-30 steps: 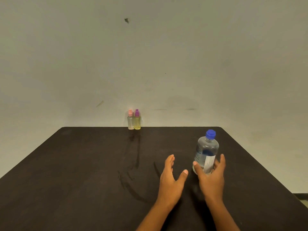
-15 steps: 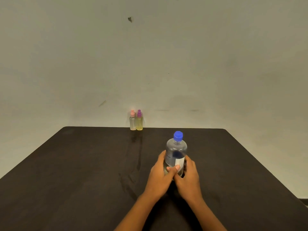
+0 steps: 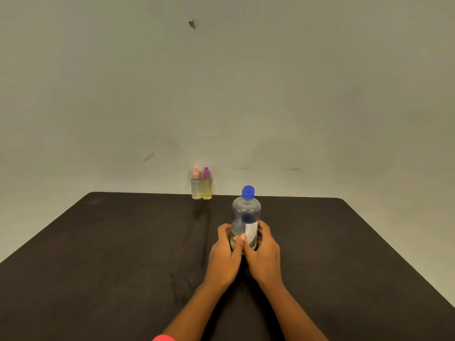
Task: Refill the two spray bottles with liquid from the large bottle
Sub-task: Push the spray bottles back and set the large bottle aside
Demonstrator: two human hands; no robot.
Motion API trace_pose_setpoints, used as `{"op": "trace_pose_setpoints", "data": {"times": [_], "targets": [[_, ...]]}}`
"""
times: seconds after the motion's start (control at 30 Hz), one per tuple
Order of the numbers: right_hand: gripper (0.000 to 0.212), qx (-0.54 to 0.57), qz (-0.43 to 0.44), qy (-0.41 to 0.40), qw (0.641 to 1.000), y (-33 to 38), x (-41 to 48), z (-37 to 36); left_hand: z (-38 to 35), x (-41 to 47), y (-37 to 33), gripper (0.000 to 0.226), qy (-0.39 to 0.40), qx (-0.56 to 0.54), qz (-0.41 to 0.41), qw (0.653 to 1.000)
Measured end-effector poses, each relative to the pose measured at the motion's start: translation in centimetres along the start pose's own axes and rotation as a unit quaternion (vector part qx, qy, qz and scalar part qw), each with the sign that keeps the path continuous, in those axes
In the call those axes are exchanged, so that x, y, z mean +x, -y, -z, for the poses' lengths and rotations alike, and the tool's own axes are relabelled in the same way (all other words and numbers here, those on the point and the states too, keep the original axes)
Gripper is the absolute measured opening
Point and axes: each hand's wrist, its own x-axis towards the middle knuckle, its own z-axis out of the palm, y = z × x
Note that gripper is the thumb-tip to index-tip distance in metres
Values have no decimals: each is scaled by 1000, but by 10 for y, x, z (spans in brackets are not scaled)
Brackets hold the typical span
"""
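Both the left hand [image 3: 225, 257] and right hand [image 3: 264, 255] grasp the capped large bottle [image 3: 245, 217] upright on the worktop [image 3: 98, 254], so uncapping likely comes next, with the two spray bottles [image 3: 201, 184] well beyond the hands.

**Materials and surface finishes of the bottles, the surface and the wall.**

The large bottle [image 3: 246, 214] is clear, smooth plastic with a soft gloss. Its blue cap [image 3: 248, 192] is opaque plastic, and its white label [image 3: 251, 233] is a thin printed wrap; whether paper or film cannot be told. The pink-topped spray bottle [image 3: 196, 187] and the purple-topped spray bottle [image 3: 206, 188] have clear, smooth bodies and opaque plastic tops, too small to judge their sheen. The dark surface [image 3: 98, 254] looks mostly matt with faint streaks and a dull reflection; wood or laminate cannot be told. The wall [image 3: 320, 94] is matt, painted, scuffed and chipped in places.
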Motion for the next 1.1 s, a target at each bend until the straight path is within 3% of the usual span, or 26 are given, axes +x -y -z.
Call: {"op": "trace_pose_setpoints", "data": {"times": [0.37, 0.6, 0.97, 1.1], "targets": [[63, -17, 6, -39, 999, -6, 59, -25, -9, 64, 11, 36, -21, -23, 17, 999], [67, -28, 3, -9, 1000, -13, 96, -41, -16, 104, 17, 32, -47, -39, 20, 998], [68, -57, 11, -11, 998, -20, 149, -60, -26, 165, 38, 44, -51, -24, 33, 998], [62, -46, -5, -5, 999, -24, 160, -66, -29, 176, 44, 26, -55, -17, 42, 997]]}}
